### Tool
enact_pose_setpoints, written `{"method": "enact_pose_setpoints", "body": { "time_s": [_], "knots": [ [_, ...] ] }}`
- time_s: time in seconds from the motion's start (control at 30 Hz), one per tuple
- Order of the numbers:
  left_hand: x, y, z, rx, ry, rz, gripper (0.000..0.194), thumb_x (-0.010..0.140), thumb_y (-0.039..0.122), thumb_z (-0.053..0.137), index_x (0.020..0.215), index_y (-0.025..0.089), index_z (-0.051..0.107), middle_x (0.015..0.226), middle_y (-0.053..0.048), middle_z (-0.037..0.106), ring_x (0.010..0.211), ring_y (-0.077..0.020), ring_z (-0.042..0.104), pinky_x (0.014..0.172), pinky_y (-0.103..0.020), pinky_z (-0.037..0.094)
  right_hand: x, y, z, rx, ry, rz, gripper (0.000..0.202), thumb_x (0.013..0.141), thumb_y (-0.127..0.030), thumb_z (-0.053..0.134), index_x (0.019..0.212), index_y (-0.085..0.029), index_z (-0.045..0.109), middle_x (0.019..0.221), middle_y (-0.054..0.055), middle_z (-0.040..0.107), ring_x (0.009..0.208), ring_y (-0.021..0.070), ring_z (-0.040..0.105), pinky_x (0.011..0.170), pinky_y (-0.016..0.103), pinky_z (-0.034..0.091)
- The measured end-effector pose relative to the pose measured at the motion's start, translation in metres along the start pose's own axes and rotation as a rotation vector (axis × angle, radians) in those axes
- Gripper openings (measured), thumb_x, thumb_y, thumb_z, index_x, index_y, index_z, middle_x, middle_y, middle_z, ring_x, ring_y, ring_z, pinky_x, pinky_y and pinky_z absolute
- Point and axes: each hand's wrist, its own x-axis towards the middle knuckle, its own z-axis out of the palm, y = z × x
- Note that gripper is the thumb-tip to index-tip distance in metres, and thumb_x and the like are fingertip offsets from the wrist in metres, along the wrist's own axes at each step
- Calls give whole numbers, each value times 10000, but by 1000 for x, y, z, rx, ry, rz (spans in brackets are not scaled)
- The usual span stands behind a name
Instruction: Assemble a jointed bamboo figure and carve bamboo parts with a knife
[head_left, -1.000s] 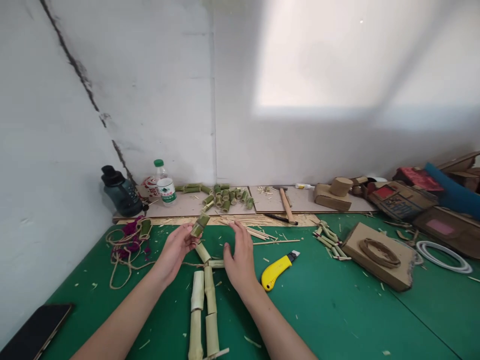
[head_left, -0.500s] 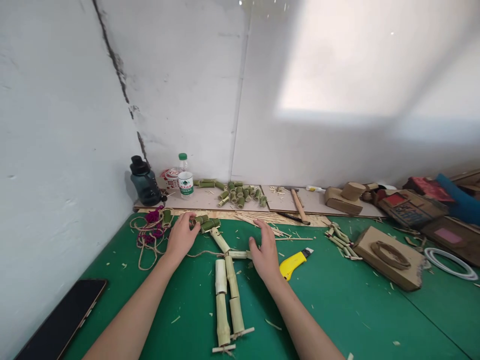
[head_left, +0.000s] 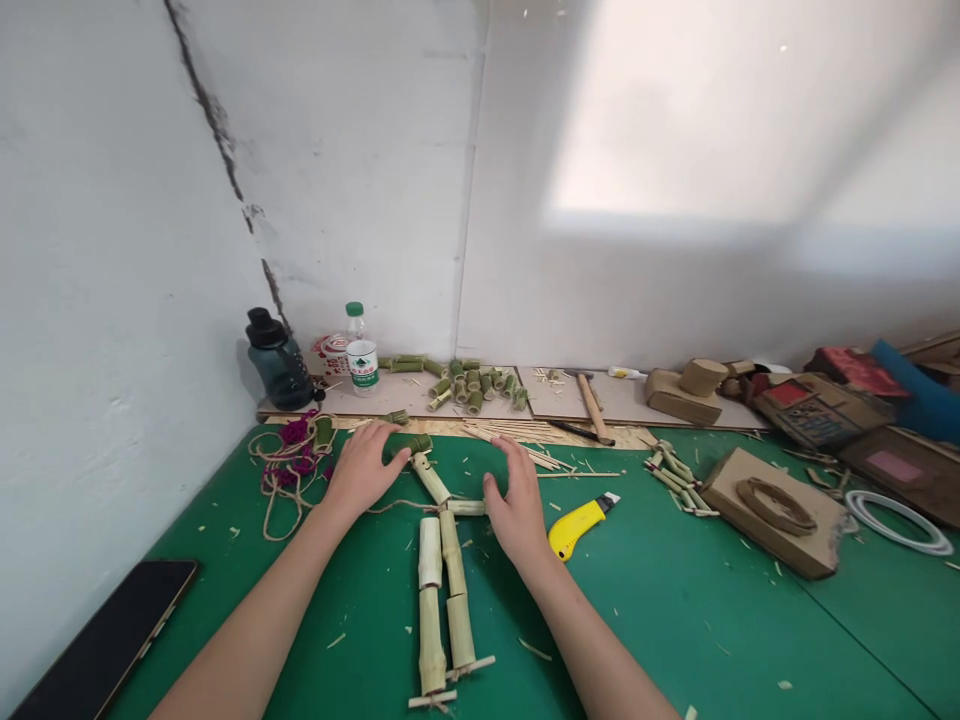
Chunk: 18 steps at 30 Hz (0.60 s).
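A jointed figure of pale bamboo tubes lies on the green table, its leg tubes (head_left: 430, 630) pointing towards me and small sticks tied at their ends. My left hand (head_left: 365, 465), thumb and fingers apart, rests by the green bamboo tubes (head_left: 422, 442) at the figure's upper end. Whether it touches them is hard to see. My right hand (head_left: 517, 500) is open, its thumb close to the short pale side tube (head_left: 466, 507). Twine (head_left: 401, 504) runs from the figure towards my left wrist. A yellow utility knife (head_left: 577, 527) lies right of my right hand, blade out.
Purple yarn and twine (head_left: 296, 455) lie at left, near a dark bottle (head_left: 276, 360) and a phone (head_left: 105, 640). Along the wall are cut bamboo pieces (head_left: 472, 385), thin sticks (head_left: 517, 432) and a hammer (head_left: 595, 408). Cardboard pieces (head_left: 772, 510) lie at right.
The view has turned slightly right, so everything appears shifted left. The green tubes by my left hand now sit apart, one farther back. My right hand stays open by the side tube.
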Motion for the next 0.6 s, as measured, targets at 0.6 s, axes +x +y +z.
{"method": "enact_pose_setpoints", "body": {
  "time_s": [0.6],
  "knots": [
    [61,4,-2,74,164,-90,425,964,430,510,1276,197,681,1263,-109,713,1180,-301,638,1019,-396,473,1,-2,8,-38,-2,-16,480,914,-124,449,1377,-222,534,1468,136,529,1378,299,487,1133,555,440]
  ]
}}
